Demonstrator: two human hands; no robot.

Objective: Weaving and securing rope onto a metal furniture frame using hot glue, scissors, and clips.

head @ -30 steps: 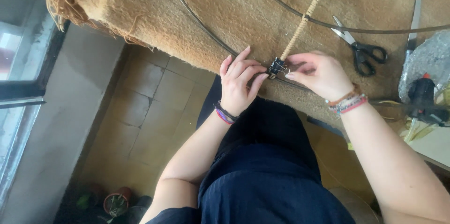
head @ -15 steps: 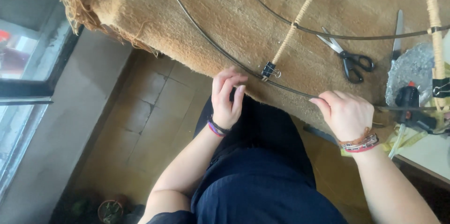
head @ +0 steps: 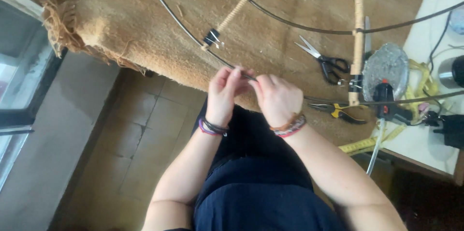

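I see both hands pinching the wire ring (head: 179, 25) at the near edge of the mat (head: 145, 28): left hand (head: 224, 93) and right hand (head: 278, 98) almost touching. Black clip (head: 211, 37) sits further left; scissors (head: 324, 59) lie right.

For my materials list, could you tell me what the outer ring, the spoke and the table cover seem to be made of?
The outer ring looks like dark metal wire: thin, smooth, evenly curved. The spoke seems wrapped in pale cord or rattan, judging by its ribbed turns. The table cover looks like coarse tan felt or woven fibre, matte, with a frayed fringe.
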